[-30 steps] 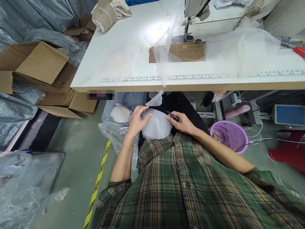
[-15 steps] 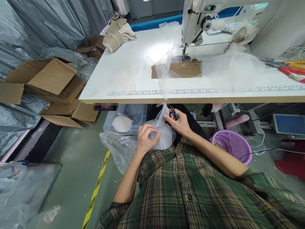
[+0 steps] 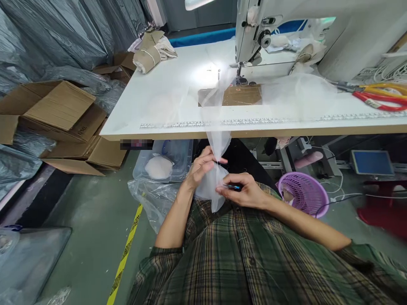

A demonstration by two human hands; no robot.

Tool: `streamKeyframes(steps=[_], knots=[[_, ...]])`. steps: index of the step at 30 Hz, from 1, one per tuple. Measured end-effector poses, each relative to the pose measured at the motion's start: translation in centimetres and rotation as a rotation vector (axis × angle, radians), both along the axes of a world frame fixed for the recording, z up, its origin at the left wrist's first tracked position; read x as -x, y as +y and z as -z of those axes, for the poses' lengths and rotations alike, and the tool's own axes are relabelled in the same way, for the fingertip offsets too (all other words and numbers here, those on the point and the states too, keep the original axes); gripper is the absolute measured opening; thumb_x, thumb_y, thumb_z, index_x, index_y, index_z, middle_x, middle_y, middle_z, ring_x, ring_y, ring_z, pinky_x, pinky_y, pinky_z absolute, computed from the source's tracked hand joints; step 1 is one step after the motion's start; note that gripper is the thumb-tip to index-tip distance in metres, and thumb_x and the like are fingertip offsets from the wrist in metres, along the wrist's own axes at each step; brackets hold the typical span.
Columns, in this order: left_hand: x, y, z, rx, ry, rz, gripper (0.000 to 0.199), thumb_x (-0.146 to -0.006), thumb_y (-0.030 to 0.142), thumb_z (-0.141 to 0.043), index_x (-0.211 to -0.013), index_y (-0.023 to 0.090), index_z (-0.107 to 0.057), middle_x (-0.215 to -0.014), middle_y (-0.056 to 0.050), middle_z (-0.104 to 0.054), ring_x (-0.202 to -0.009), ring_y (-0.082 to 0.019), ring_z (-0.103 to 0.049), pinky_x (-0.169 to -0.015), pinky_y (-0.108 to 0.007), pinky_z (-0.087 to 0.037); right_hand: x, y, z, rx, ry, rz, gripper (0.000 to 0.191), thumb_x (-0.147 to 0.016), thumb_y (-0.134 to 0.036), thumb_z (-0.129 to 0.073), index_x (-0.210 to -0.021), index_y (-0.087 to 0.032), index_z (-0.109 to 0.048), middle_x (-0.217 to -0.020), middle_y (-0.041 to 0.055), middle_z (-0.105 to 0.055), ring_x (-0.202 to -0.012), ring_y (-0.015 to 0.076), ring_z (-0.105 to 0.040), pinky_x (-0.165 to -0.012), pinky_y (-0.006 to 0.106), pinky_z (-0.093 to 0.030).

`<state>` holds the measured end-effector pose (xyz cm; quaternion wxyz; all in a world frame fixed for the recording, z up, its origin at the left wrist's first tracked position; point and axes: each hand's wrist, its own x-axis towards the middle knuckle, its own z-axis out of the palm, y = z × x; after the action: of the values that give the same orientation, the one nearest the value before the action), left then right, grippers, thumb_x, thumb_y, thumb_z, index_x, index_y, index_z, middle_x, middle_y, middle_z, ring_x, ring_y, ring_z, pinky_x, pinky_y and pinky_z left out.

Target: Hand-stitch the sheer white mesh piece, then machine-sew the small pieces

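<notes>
A strip of sheer white fabric (image 3: 219,144) hangs from the table edge down to my lap, gathered narrow where my left hand (image 3: 200,167) pinches it. My right hand (image 3: 243,192) is closed around small thread snips (image 3: 233,187) with a blue-and-black body. Its thumb and fingertips also touch the lower end of the fabric. Below my left hand, a pale translucent round piece (image 3: 202,192) rests on my lap, partly covered by the strip. The snips' blades are mostly hidden by my fingers.
Above my hands, the sewing machine (image 3: 246,46) stands on the white table (image 3: 127,114). Scissors (image 3: 378,95) lie at its right. Under the table are a plastic bin (image 3: 184,156) holding a white bundle (image 3: 159,167) and a purple basket (image 3: 303,195). Cardboard boxes (image 3: 60,106) are at left.
My left hand has moved up onto the fabric near the table edge. My right hand has come down toward my body with the snips, drawing the fabric lower and straighter.
</notes>
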<state>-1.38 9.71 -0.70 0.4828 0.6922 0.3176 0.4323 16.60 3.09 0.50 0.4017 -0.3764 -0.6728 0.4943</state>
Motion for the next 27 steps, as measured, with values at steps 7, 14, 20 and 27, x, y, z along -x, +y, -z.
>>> streamKeyframes(steps=[7,14,20,27], knots=[[1.0,-2.6,-0.5,0.363,-0.051,-0.104,0.032,-0.072,0.046,-0.08,-0.075,0.017,-0.065,-0.076,-0.003,-0.068,-0.07,-0.015,-0.063,-0.066,-0.027,-0.049,-1.8,1.6,0.5,0.032,-0.094,-0.049,0.033,-0.089,-0.048,-0.061,-0.082,-0.016,-0.067,-0.069,0.0003,-0.059,-0.062,0.0119,-0.048,-0.058,0.025,-0.038],[1.5,-3.4,-0.8,0.379,0.071,-0.242,0.031,-0.074,0.044,-0.079,-0.084,0.015,-0.076,-0.081,-0.006,-0.074,-0.073,-0.018,-0.066,-0.064,-0.026,-0.051,-1.3,4.9,0.9,0.108,-0.274,-0.033,0.062,-0.098,-0.062,-0.03,-0.088,-0.015,-0.069,-0.06,-0.0019,-0.049,-0.055,0.0116,-0.042,-0.055,0.026,-0.031],[1.5,-3.3,-0.6,0.367,0.052,-0.268,0.03,-0.076,0.044,-0.077,-0.086,0.015,-0.077,-0.091,-0.009,-0.076,-0.082,-0.021,-0.068,-0.07,-0.028,-0.052,0.0,5.7,0.2,-0.004,-0.311,-0.002,0.062,-0.095,-0.067,-0.034,-0.073,-0.016,-0.062,-0.054,-0.0041,-0.042,-0.051,0.0099,-0.036,-0.054,0.026,-0.027],[1.2,-3.3,-0.8,0.43,-0.045,-0.248,0.022,-0.075,0.037,-0.079,-0.08,0.015,-0.076,-0.081,-0.005,-0.074,-0.072,-0.015,-0.063,-0.065,-0.023,-0.048,-0.6,4.8,0.8,0.015,-0.318,-0.057,0.053,-0.1,-0.058,-0.032,-0.078,-0.017,-0.058,-0.058,-0.0042,-0.044,-0.054,0.0102,-0.037,-0.055,0.026,-0.027]])
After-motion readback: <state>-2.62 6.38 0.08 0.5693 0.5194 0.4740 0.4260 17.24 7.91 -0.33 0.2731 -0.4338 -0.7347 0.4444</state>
